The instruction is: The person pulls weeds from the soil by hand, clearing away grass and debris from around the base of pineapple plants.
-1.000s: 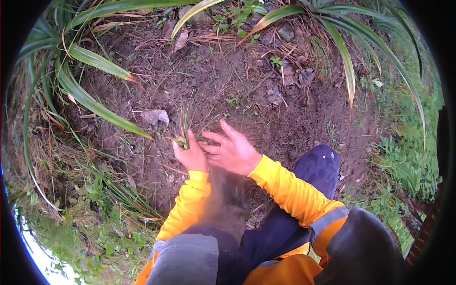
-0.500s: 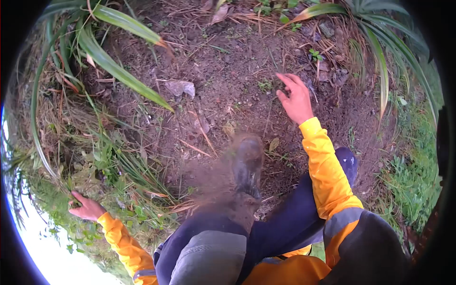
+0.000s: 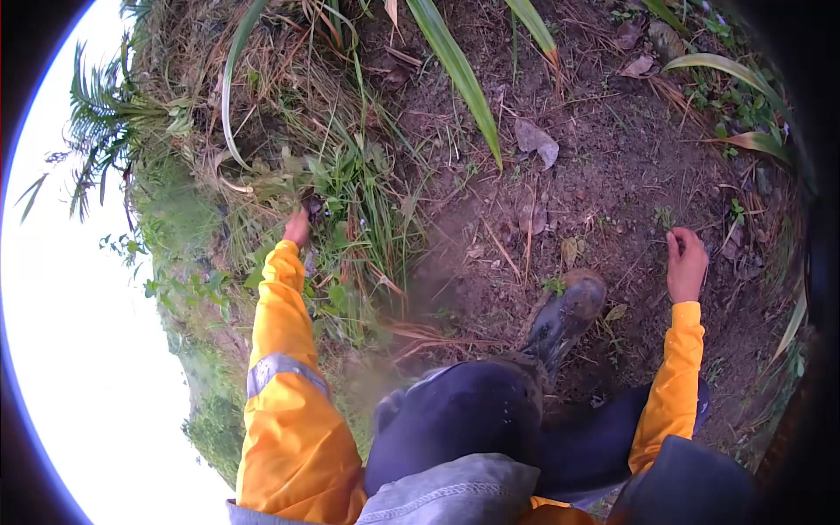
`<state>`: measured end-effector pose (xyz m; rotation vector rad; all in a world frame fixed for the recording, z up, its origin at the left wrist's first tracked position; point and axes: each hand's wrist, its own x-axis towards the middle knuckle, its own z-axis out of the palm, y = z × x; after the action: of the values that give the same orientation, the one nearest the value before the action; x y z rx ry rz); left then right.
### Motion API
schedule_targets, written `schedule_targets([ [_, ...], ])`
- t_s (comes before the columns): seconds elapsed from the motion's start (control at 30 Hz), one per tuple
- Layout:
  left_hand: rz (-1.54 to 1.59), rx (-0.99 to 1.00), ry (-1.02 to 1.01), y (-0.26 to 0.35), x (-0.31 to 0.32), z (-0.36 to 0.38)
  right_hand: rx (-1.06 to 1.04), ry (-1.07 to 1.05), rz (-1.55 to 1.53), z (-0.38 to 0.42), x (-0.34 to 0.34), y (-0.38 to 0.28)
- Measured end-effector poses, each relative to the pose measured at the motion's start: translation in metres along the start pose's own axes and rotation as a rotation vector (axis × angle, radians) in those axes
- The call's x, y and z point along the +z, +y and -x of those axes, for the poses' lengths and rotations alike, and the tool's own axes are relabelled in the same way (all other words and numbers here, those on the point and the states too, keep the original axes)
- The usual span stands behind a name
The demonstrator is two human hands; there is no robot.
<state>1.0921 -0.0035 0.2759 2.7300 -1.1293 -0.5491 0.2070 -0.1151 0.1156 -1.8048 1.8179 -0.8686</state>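
At the edge of the grass clump, my left hand reaches in among green weeds and dry stems. Its fingers are mostly hidden there, so I cannot see whether they grip anything. My right hand is over the brown soil, fingers a little bent and the thumb apart from them; nothing shows in it. A tiny green sprig grows just beyond its fingertips. Between the two hands, my muddy boot is planted on the ground.
Long green strap leaves hang in from the top. A pale dry leaf and reddish dry stalks lie on the soil. On the left the ground gives way to bright sky and distant bushes.
The view has swung to the left. My left hand has moved forward into the weeds. The right hand's fingers, stretched out before, are now more bent, close to the small sprig.
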Motion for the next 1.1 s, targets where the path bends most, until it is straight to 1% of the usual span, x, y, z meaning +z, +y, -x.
schedule_targets([
  [0.03, -0.077, -0.010, -0.024, -0.006, -0.004, 0.001, -0.012, 0.002, 0.001, 0.001, -0.004, -0.003],
  [0.07, -0.153, -0.020, -0.050, 0.014, -0.007, 0.018, -0.023, 0.006, 0.003, 0.003, -0.005, -0.005],
  [0.1, -0.196, -0.085, 0.028, 0.035, -0.008, 0.035, 0.008, 0.007, -0.039, 0.004, -0.006, -0.006],
  [0.13, -0.186, -0.174, 0.195, 0.055, -0.008, 0.060, 0.042, 0.008, -0.079, 0.007, -0.007, -0.005],
  [0.17, -0.151, -0.217, 0.338, 0.074, -0.009, 0.083, 0.080, 0.015, -0.115, 0.007, -0.010, -0.003],
  [0.2, -0.083, -0.171, 0.471, 0.090, -0.009, 0.107, 0.118, 0.013, -0.196, 0.006, -0.008, -0.003],
  [0.23, 0.009, -0.104, 0.579, 0.089, -0.010, 0.125, 0.158, 0.014, -0.272, 0.004, -0.002, -0.006],
  [0.27, -0.012, 0.057, 0.733, 0.108, -0.010, 0.170, 0.222, 0.032, -0.307, 0.009, -0.018, 0.002],
  [0.3, -0.050, 0.031, 0.759, 0.113, -0.013, 0.185, 0.234, 0.046, -0.283, 0.009, -0.026, -0.014],
  [0.33, -0.179, -0.009, 0.831, 0.110, -0.015, 0.194, 0.249, 0.036, -0.366, 0.012, -0.022, -0.002],
  [0.37, 0.003, -0.059, 0.878, 0.133, -0.012, 0.214, 0.245, 0.068, -0.380, 0.014, -0.029, -0.013],
  [0.4, -0.143, -0.088, 0.886, 0.145, -0.013, 0.227, 0.272, 0.032, -0.398, 0.017, -0.031, -0.009],
  [0.43, -0.174, -0.061, 0.909, 0.165, -0.006, 0.244, 0.308, 0.025, -0.435, 0.021, -0.036, -0.013],
  [0.47, -0.222, 0.062, 0.967, 0.177, 0.004, 0.253, 0.363, 0.056, -0.505, 0.024, -0.035, -0.013],
  [0.5, -0.189, 0.201, 1.002, 0.204, 0.021, 0.269, 0.403, 0.093, -0.514, 0.026, -0.041, -0.019],
  [0.53, -0.289, 0.379, 0.980, 0.228, 0.037, 0.278, 0.466, 0.130, -0.563, 0.028, -0.040, -0.013],
  [0.57, -0.383, 0.553, 0.965, 0.246, 0.053, 0.285, 0.473, 0.200, -0.611, 0.029, -0.038, -0.007],
  [0.63, 0.152, 0.523, 0.537, 0.286, 0.086, 0.293, 0.550, 0.170, -0.501, 0.030, -0.052, -0.014],
  [0.67, 0.471, 0.662, 0.421, 0.298, 0.113, 0.289, 0.544, 0.154, -0.483, 0.033, -0.051, -0.011],
  [0.7, 0.474, 0.651, 0.214, 0.309, 0.128, 0.292, 0.561, 0.128, -0.466, 0.035, -0.048, -0.006],
  [0.73, 0.421, 0.764, 0.111, 0.329, 0.146, 0.300, 0.510, 0.113, -0.401, 0.039, -0.041, -0.001],
  [0.77, 0.344, 0.813, 0.043, 0.349, 0.162, 0.312, 0.459, 0.098, -0.337, 0.041, -0.036, 0.003],
  [0.8, 0.353, 0.871, -0.100, 0.361, 0.180, 0.317, 0.465, 0.078, -0.351, 0.043, -0.033, 0.000],
  [0.83, 0.268, 0.946, -0.229, 0.370, 0.197, 0.319, 0.381, 0.043, -0.291, 0.045, -0.032, -0.010],
  [0.87, 0.237, 1.071, -0.291, 0.386, 0.212, 0.324, 0.366, 0.017, -0.332, 0.047, -0.025, -0.017],
  [0.9, 0.229, 1.107, -0.348, 0.399, 0.225, 0.332, 0.348, -0.012, -0.370, 0.048, -0.016, -0.022],
  [0.97, 0.190, 1.162, -0.457, 0.418, 0.252, 0.339, 0.210, 0.004, -0.236, 0.051, 0.002, -0.027],
  [1.03, 0.197, 1.220, -0.463, 0.433, 0.275, 0.341, 0.139, 0.110, -0.128, 0.052, 0.018, -0.035],
  [1.1, 0.166, 1.227, -0.446, 0.447, 0.291, 0.342, 0.183, 0.207, -0.142, 0.050, 0.031, -0.034],
])
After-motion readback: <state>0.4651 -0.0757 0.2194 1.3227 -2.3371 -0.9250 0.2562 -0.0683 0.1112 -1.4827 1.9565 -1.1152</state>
